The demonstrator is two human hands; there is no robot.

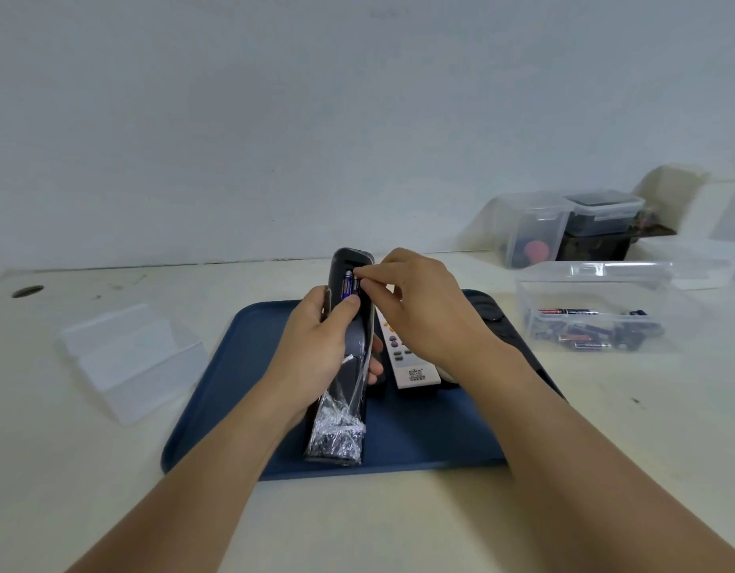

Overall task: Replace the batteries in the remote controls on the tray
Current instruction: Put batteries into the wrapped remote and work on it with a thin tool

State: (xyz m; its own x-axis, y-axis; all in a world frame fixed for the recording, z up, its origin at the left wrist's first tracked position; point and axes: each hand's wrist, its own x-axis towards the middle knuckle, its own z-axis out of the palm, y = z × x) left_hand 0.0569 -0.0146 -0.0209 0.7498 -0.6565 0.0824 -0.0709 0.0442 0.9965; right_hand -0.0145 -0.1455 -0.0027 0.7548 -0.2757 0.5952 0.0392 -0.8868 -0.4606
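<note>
My left hand [316, 349] grips a long black remote [349, 332] with crinkled plastic wrap at its lower end, held tilted above the blue tray [241, 411]. Its battery compartment at the top is uncovered, with blue batteries [350, 284] showing inside. My right hand [419, 308] pinches at a battery at the compartment's right side with thumb and forefinger. A white remote [407, 361] lies on the tray under my right hand. A dark remote [492, 314] lies on the tray's far right, mostly hidden by my right arm.
A clear box [597, 308] holding several batteries stands right of the tray. Behind it are lidded clear containers [564, 229]. A clear stepped plastic stand [130, 361] lies left of the tray. The wall runs close behind the table.
</note>
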